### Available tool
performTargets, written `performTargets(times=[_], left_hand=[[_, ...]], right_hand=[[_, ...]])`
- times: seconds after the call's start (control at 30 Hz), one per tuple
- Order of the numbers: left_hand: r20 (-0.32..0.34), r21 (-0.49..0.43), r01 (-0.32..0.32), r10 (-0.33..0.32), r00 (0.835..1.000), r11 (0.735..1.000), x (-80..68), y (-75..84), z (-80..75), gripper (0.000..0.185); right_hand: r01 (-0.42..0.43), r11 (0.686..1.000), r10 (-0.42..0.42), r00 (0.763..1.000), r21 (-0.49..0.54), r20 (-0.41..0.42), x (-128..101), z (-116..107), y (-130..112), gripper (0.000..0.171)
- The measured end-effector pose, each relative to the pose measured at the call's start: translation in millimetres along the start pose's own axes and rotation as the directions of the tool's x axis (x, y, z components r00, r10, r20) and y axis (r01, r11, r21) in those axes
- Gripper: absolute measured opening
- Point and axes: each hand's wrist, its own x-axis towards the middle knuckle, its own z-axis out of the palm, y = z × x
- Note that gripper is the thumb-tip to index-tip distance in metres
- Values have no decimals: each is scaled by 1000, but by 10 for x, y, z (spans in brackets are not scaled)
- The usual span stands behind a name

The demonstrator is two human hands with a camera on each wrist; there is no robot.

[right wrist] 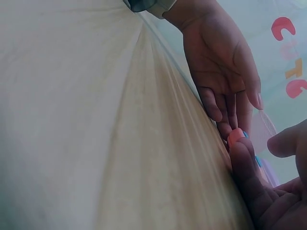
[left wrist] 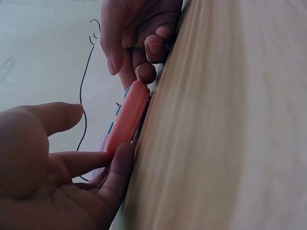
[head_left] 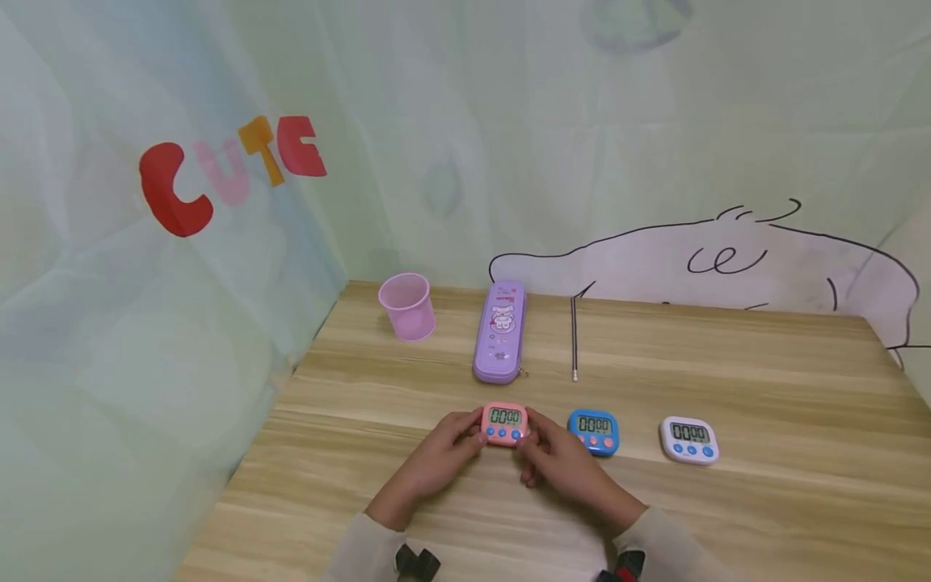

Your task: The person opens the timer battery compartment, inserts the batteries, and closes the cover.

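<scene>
A pink digital timer (head_left: 505,424) with a screen reading 00:00 and blue buttons lies low over the table between both hands. The fingers of my left hand (head_left: 440,457) touch its left end, thumb held off it in the left wrist view. At the opposite end, my right hand (head_left: 563,461) touches the timer with its fingertips; its thumb also stands apart in the right wrist view. Just right of that hand lies a blue timer (head_left: 594,432) with pink buttons. Farther right is a white timer (head_left: 689,440) with blue buttons, its screen also lit.
Behind the timers, a purple pencil case (head_left: 500,331) lies on the wooden table (head_left: 785,372), with a dark pencil (head_left: 575,339) to its right. A pink cup (head_left: 407,307) stands at the back left. Printed cloth walls (head_left: 509,162) border the table's back and left.
</scene>
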Motion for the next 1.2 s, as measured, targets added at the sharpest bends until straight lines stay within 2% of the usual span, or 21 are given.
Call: performTargets(times=[0.47, 0.67, 0.97, 1.2], left_hand=[[-27, -8, 17, -18, 999, 1000, -19, 5, -3, 49], [-36, -10, 0, -1, 999, 1000, -9, -4, 8, 49], [-29, -35, 1, -2, 1000, 999, -37, -21, 13, 48], [-30, -75, -3, 0, 1000, 997, 3, -60, 12, 44]], right_hand=[[16, 1000, -16, 1000, 5, 11, 7, 15, 10, 65], [37, 999, -37, 999, -14, 6, -3, 14, 2, 64], [52, 999, -52, 998, -4, 30, -1, 36, 44, 65], [64, 998, -64, 998, 7, 12, -20, 27, 27, 64]])
